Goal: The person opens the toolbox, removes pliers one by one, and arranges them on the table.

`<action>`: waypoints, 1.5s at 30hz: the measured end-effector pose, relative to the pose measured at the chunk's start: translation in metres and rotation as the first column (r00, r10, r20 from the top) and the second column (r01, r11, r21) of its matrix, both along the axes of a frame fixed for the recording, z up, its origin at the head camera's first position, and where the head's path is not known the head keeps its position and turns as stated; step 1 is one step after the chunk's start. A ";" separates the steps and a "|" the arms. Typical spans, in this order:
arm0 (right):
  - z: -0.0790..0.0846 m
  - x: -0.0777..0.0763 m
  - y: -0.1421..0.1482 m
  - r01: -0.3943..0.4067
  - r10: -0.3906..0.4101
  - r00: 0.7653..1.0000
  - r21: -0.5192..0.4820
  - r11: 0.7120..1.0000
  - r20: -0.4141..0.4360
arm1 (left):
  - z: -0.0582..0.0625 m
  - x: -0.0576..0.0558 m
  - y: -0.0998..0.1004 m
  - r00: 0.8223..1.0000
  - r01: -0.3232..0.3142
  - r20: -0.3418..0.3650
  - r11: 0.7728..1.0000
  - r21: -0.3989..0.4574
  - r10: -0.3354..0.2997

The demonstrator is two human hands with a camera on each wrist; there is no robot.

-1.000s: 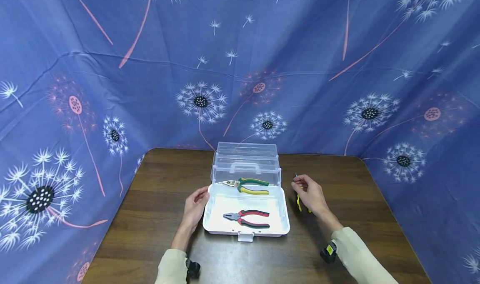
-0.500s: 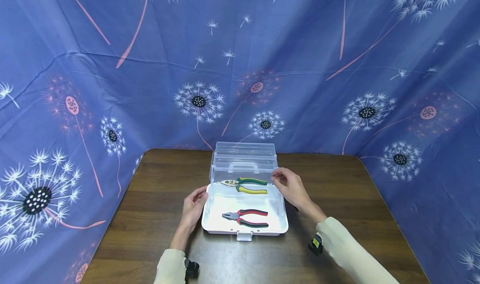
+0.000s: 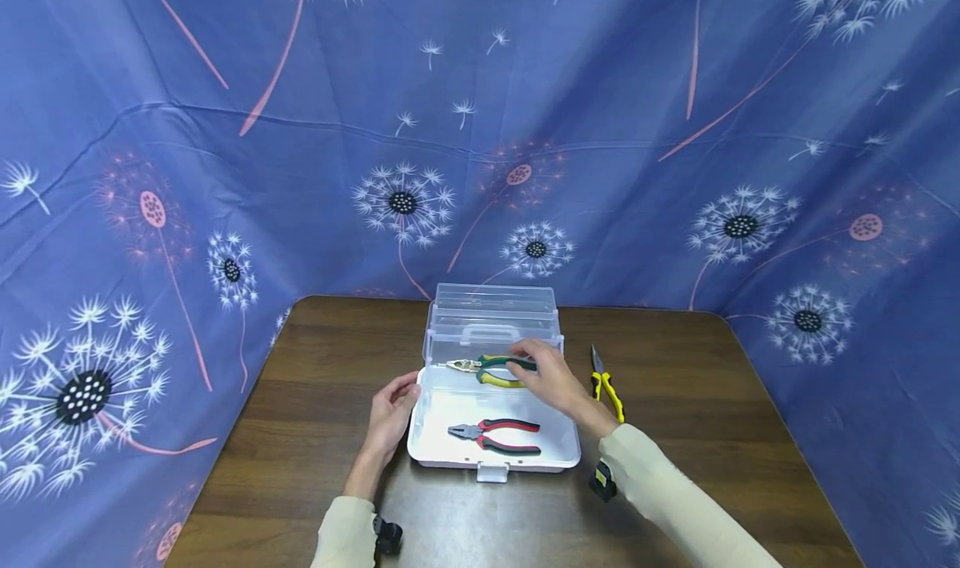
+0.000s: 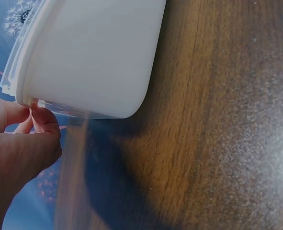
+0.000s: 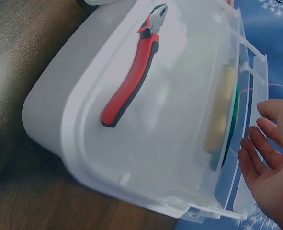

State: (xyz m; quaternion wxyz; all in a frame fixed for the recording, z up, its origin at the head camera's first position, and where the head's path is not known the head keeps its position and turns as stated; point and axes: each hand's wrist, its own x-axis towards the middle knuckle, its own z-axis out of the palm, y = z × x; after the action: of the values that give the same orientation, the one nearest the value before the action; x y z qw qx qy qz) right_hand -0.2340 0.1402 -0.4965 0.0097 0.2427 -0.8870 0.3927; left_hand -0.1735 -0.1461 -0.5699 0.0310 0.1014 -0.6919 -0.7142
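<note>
A white toolbox (image 3: 493, 406) stands with its clear lid (image 3: 495, 301) raised at the back. My left hand (image 3: 390, 416) grips its left rim; thumb and fingertips pinch the edge in the left wrist view. Over the box's back right part is my right hand (image 3: 551, 375), fingers loosely spread beside the handles of the green-and-yellow pliers (image 3: 491, 381). In the right wrist view those fingers (image 5: 266, 148) hold nothing, and the pliers' handles show through translucent plastic. A pair of red-and-black pliers (image 3: 495, 436) lies on the box floor, nearer the front.
Right of the box, yellow-handled long-nose pliers (image 3: 606, 385) lie on the brown wooden table (image 3: 705, 435). The box's front latch (image 3: 492, 473) hangs down. A blue dandelion-print cloth (image 3: 637, 118) hangs behind the table and at both sides.
My right hand has moved left from the yellow-handled pliers to the green-and-yellow pliers, leaving the yellow-handled ones in sight on the table. My left hand has stayed at the rim.
</note>
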 end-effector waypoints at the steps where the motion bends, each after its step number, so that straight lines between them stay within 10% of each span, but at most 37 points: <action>1: -0.001 0.000 -0.002 -0.006 0.006 1.000 0.008 1.000 0.002 | 0.000 0.000 0.000 1.000 0.000 -0.003 1.000 -0.003 0.000; 45: 0.006 -0.008 -0.041 -0.239 0.273 0.958 0.280 0.930 -0.087 | -0.004 0.000 0.002 0.999 -0.029 -0.017 1.000 0.002 0.029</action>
State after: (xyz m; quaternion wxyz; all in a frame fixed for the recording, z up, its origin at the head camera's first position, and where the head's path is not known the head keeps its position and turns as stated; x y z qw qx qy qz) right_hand -0.2419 0.0988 -0.4904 -0.0189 0.3795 -0.8901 0.2516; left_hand -0.1737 -0.1441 -0.5740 0.0472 0.1055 -0.6895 -0.7150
